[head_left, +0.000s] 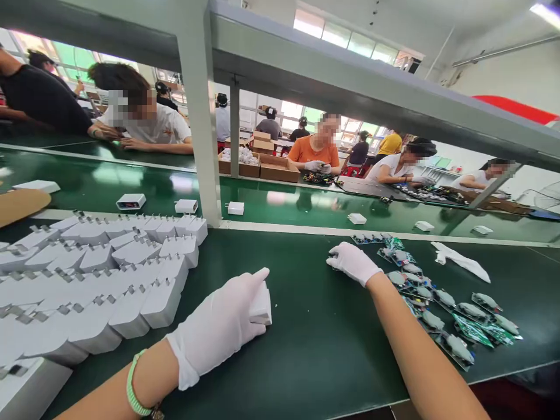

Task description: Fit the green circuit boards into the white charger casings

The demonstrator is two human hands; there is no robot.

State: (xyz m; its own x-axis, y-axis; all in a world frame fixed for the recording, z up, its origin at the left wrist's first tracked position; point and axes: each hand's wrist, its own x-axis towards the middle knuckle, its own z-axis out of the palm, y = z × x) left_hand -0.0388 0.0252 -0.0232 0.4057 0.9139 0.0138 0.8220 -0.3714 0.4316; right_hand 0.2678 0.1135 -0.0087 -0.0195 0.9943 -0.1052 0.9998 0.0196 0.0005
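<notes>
Person wears thin white fabric gloves [199, 347] on both hands. Left hand [219, 326]: glove wrinkled, loose, cuff [186, 370] flared at the wrist. Just behind that cuff, toward the elbow: pale green braided bracelet [133, 385], small brownish charm [157, 413] at its lower end, too small to read. Right hand [352, 262]: plain glove, ends at wrist. Forearms [415, 344] behind both hands bare.

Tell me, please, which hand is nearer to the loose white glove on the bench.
Right. The right hand is left of the loose white glove, with circuit boards partly between them; the left hand is farther left, around a white charger housing.
</notes>
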